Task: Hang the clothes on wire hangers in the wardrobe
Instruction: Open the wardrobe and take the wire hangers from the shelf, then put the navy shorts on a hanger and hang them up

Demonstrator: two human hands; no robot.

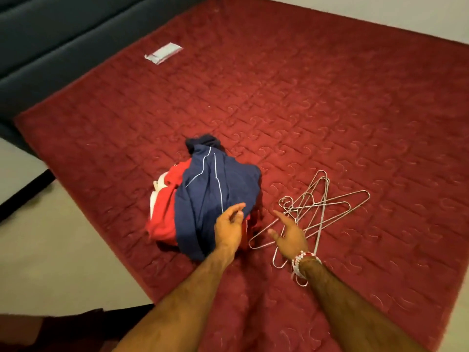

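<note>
Left hand [229,224] loosely open at near edge of crumpled navy-blue white-piped garment [218,189] on red quilted mattress [330,97], contact unclear; right hand [289,236] spread, empty, over tangled silver wire hangers [314,207].

Clothes pile [203,199], lying on a red quilted mattress [330,97]: navy garment with white piping [218,189] on top, red garment [162,214] under it at the pile's left side. Wire hangers [322,207], a loose tangled heap just right of the pile and apart from it; white label [163,53] far beyond the pile; pale floor [50,262] left of the pile. Left hand [229,224], fingers loosely bent, at the pile's near right edge over the navy cloth, contact unclear; right hand [291,237], fingers spread and holding nothing, right of the pile above the hangers' near ends, a beaded bracelet [300,262] at its wrist.
</note>
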